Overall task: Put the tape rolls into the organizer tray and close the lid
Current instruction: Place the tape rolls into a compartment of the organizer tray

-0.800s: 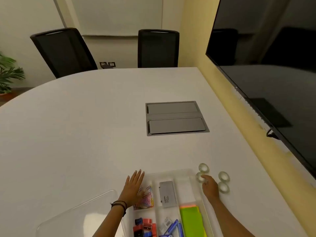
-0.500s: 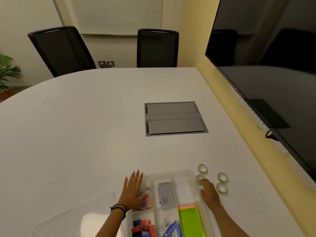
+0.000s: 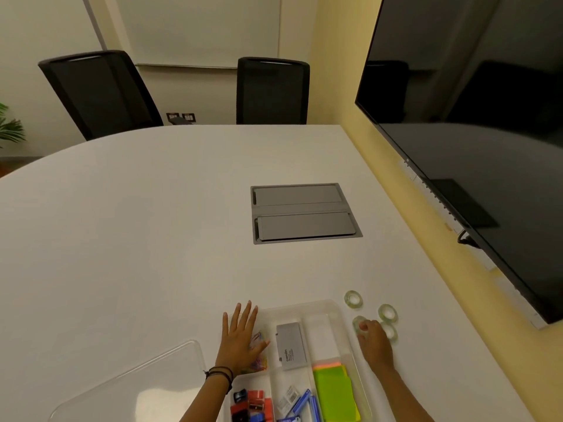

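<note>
right hand (image 3: 374, 339) on a tape roll (image 3: 359, 324) beside the organizer tray (image 3: 335, 307), lower right of the frame.
its grip is narrow, fingertips on the roll, which lies on the worktop (image 3: 152, 239) just right of the tray; whether they pinch it i cannot tell. three more rolls (image 3: 353, 299) lie close by at right. the left hand (image 3: 240, 339) rests flat, fingers spread, on the tray's left edge. the clear lid (image 3: 131, 388) lies at lower left.
</note>
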`<state>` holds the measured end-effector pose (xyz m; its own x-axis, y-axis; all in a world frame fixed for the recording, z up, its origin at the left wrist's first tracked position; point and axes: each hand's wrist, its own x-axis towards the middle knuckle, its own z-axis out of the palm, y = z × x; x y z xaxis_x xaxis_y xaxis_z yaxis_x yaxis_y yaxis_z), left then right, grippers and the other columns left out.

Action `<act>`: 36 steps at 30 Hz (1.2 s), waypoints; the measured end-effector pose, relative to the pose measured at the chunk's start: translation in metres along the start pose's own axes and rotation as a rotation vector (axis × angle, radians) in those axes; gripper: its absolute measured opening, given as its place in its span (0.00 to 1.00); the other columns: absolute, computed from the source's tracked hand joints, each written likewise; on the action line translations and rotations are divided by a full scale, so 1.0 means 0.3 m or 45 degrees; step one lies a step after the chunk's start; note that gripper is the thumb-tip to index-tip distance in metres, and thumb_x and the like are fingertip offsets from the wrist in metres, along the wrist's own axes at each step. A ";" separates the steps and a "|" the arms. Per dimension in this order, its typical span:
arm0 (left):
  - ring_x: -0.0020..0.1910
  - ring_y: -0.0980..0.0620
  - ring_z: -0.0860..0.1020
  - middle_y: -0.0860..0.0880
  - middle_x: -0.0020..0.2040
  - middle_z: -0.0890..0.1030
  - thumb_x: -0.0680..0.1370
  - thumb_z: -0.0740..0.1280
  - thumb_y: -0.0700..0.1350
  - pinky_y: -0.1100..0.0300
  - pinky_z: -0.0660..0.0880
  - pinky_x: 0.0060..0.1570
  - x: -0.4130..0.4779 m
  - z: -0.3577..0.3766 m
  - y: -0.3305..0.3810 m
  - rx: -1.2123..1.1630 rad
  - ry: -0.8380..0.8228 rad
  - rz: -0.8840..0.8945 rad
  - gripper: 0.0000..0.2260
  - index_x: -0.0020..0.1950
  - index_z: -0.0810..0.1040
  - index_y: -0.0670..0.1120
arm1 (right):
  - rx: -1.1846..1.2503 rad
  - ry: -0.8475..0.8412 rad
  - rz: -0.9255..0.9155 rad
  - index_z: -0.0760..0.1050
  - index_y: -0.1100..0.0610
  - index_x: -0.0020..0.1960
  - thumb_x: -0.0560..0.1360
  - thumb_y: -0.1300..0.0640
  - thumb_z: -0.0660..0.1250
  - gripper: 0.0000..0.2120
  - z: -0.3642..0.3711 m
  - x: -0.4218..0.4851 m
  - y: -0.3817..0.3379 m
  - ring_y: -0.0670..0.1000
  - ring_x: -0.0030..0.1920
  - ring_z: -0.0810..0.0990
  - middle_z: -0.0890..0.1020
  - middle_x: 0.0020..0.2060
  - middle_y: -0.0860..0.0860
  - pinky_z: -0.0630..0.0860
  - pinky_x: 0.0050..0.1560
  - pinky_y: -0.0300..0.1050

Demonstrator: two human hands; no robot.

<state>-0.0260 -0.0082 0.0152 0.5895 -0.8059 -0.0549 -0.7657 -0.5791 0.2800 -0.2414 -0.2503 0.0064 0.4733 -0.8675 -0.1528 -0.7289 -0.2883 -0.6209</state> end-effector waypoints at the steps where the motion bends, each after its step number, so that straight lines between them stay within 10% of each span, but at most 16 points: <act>1: 0.74 0.54 0.31 0.53 0.78 0.36 0.76 0.39 0.68 0.52 0.32 0.70 0.006 0.004 0.011 -0.002 0.002 0.034 0.34 0.76 0.36 0.52 | 0.087 0.017 -0.020 0.74 0.66 0.49 0.73 0.71 0.65 0.05 -0.005 0.002 -0.020 0.60 0.47 0.79 0.77 0.45 0.58 0.73 0.44 0.48; 6: 0.75 0.47 0.31 0.49 0.76 0.30 0.69 0.60 0.71 0.48 0.30 0.70 0.041 0.006 0.042 0.055 -0.090 0.057 0.51 0.76 0.35 0.46 | 0.192 -0.059 -0.293 0.75 0.58 0.49 0.74 0.66 0.67 0.06 -0.011 -0.004 -0.127 0.51 0.42 0.78 0.78 0.44 0.51 0.73 0.42 0.36; 11: 0.73 0.45 0.60 0.44 0.76 0.32 0.53 0.66 0.77 0.47 0.32 0.71 0.073 -0.011 0.020 0.038 -0.139 0.028 0.67 0.76 0.37 0.43 | 0.000 -0.207 -0.471 0.75 0.55 0.51 0.76 0.63 0.64 0.06 0.057 -0.039 -0.181 0.42 0.41 0.77 0.77 0.46 0.45 0.69 0.40 0.25; 14: 0.76 0.41 0.39 0.41 0.76 0.32 0.52 0.62 0.80 0.44 0.31 0.71 0.085 -0.020 0.013 0.098 -0.204 0.047 0.68 0.75 0.36 0.41 | -0.187 -0.357 -0.500 0.75 0.58 0.51 0.76 0.62 0.62 0.05 0.120 -0.054 -0.175 0.50 0.46 0.79 0.78 0.49 0.52 0.69 0.43 0.35; 21: 0.74 0.40 0.31 0.41 0.75 0.31 0.50 0.61 0.80 0.43 0.31 0.70 0.103 -0.019 0.014 0.134 -0.223 0.060 0.66 0.75 0.38 0.46 | -0.375 -0.414 -0.400 0.74 0.60 0.55 0.77 0.63 0.60 0.08 0.170 -0.034 -0.179 0.53 0.51 0.79 0.79 0.54 0.55 0.67 0.42 0.38; 29: 0.74 0.40 0.31 0.41 0.76 0.32 0.53 0.60 0.81 0.43 0.31 0.70 0.103 -0.008 0.015 0.216 -0.201 0.001 0.67 0.75 0.35 0.41 | 0.002 0.085 -0.456 0.76 0.60 0.55 0.76 0.69 0.61 0.11 0.078 0.118 -0.202 0.52 0.61 0.74 0.74 0.60 0.56 0.69 0.60 0.39; 36: 0.74 0.39 0.32 0.40 0.76 0.32 0.55 0.57 0.81 0.41 0.32 0.70 0.106 -0.012 0.019 0.266 -0.223 -0.001 0.64 0.76 0.40 0.42 | -0.630 -0.325 -0.143 0.49 0.53 0.75 0.76 0.60 0.63 0.33 0.052 0.259 -0.083 0.62 0.76 0.48 0.47 0.77 0.59 0.63 0.72 0.53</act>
<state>-0.0108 -0.0367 0.0186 0.5506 -0.8039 -0.2252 -0.8124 -0.5780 0.0771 -0.1787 -0.3041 -0.0020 0.6208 -0.7130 -0.3260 -0.7832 -0.5818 -0.2192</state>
